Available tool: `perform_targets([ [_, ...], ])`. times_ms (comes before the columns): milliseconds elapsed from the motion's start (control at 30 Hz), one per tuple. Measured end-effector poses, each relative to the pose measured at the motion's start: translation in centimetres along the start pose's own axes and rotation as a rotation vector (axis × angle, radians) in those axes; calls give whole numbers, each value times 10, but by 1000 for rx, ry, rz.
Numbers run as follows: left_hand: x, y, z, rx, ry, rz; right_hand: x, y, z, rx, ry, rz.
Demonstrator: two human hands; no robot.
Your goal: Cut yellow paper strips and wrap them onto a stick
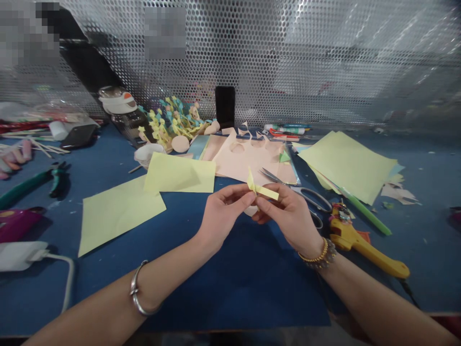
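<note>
My left hand (227,211) and my right hand (284,207) meet above the blue table, fingertips pinched together. Between them is a folded yellow paper strip (267,192), one end pointing up and the other lying out to the right. A pale rounded piece (251,210) shows just below the fingers, partly hidden. Behind my right hand lies a pair of scissors (313,199), blades pointing away to the left. Pink paper with cut-out holes (236,161) is spread beyond both hands. To the left rest a yellow paper sheet (182,174) and another yellow sheet (118,211).
At right are stacked yellow sheets (349,161), a green pen (367,211) and a yellow-handled glue gun (370,250). Paper stars on stems (173,120), a bottle (124,113) and an upright phone (225,106) stand at the back. Pliers (39,185) and a white charger (23,254) lie left.
</note>
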State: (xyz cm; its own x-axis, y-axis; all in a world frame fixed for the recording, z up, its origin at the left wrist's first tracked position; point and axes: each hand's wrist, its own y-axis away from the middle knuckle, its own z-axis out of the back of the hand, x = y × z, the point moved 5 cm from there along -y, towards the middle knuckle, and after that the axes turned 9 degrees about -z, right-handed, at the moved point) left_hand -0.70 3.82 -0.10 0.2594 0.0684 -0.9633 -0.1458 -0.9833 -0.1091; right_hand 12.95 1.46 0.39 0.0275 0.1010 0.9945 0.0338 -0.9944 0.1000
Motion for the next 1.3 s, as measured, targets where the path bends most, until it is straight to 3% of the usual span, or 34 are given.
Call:
perform_targets([
  [367, 4, 2, -3, 2, 117, 76, 1, 1, -3, 7, -2, -28],
  [1033, 7, 0, -1, -32, 137, 103, 0, 1, -5, 3, 38, -26],
  [1300, 9, -5, 7, -110, 178, 156, 15, 1, 5, -75, 250, 103],
])
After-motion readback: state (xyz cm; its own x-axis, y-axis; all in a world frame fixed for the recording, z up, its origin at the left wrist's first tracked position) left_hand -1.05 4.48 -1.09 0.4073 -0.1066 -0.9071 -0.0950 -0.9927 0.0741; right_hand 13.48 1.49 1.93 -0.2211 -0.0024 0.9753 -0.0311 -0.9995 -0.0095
